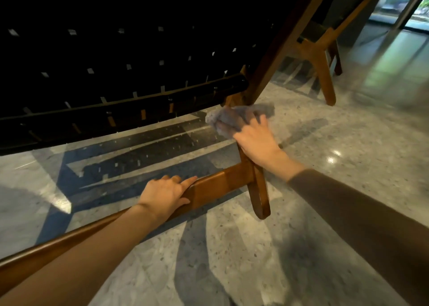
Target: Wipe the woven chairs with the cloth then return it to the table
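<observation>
A woven chair with black strapping [120, 50] and a brown wooden frame fills the upper left, seen from low down. My right hand [255, 140] grips a grey cloth [234, 117] and holds it against the chair's rear wooden leg [260, 191], just below the seat corner. My left hand [167, 194] rests on the low wooden crossbar [218, 187], with the thumb under it and the index finger stretched along its top. The table is out of view.
A second wooden chair's legs [325, 73] stand on the polished terrazzo floor [232, 259] at the upper right. Glass doors [394, 3] with daylight lie at the far right. Shadows of the strapping fall on the floor under the seat.
</observation>
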A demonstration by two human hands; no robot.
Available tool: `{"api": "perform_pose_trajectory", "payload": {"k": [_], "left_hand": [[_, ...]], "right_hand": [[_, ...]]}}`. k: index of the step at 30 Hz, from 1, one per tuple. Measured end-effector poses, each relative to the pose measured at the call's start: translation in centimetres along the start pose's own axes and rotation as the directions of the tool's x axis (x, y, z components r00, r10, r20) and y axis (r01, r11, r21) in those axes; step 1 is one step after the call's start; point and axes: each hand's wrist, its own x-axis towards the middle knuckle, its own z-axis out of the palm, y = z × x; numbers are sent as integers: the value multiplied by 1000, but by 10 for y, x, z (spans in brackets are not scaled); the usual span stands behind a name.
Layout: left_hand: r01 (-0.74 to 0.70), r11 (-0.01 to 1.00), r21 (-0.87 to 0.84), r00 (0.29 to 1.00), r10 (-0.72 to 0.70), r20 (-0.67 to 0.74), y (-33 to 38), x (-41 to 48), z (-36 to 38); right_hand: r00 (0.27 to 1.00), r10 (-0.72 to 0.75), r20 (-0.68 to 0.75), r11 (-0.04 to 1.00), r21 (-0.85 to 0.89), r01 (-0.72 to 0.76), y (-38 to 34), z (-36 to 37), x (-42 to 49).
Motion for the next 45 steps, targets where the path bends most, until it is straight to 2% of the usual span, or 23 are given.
{"api": "perform_pose_trajectory", "payload": {"k": [2, 6, 8, 10, 12, 14, 16, 20, 22, 25, 27, 31, 37, 41, 45], "left_hand": [[-26, 999, 30, 1000, 26, -10, 0, 3, 0], [-76, 997, 9, 996, 76, -50, -5, 8, 0], [-89, 996, -17, 994, 87, -66, -8, 7, 3], [-99, 995, -28, 992, 96, -77, -9, 5, 6], [-111, 994, -23, 990, 109, -85, -9, 4, 9], [-114, 993, -36, 988, 109, -108, -12, 2, 11], [-99, 991, -94, 988, 87, -128, -18, -1, 12], [-75, 979, -190, 990, 50, -134, -28, -16, 15], [-80, 982, -174, 989, 55, -139, -36, -24, 15], [-35, 991, -128, 991, 18, -136, -50, -38, 16], [12, 994, -107, 994, -23, -111, -59, -49, 18], [81, 994, -78, 991, -89, -102, -80, -80, 26], [214, 974, -73, 972, -220, -84, -114, -135, 45], [333, 933, -136, 939, -342, -48, -133, -173, 61], [414, 879, -235, 902, -431, -25, -144, -198, 73]], "right_hand": [[994, -92, 55, 988, -122, 98, 3, 5, 21], [985, -44, 165, 921, -376, 104, -7, 17, 45], [971, -60, 230, 902, -405, 152, -13, 27, 44], [959, -19, 282, 914, -385, 131, -17, 23, 39], [955, -73, 287, 910, -373, 182, -21, 20, 28], [941, -109, 320, 918, -331, 219, -22, 16, 15], [959, -73, 274, 958, -247, 143, -22, 17, 2], [940, 6, 342, 995, 90, -39, -34, 15, -26], [925, 108, 365, 959, 206, -193, -41, 13, -32], [847, 281, 451, 820, 346, -456, -56, 7, -28], [810, 288, 510, 741, 417, -526, -73, 0, -28], [842, 190, 505, 644, 584, -495, -129, -26, -22], [883, 38, 467, 633, 673, -383, -237, -73, 10], [924, -28, 381, 648, 711, -273, -289, -95, 23], [946, -42, 321, 601, 765, -232, -319, -104, 26]]}}
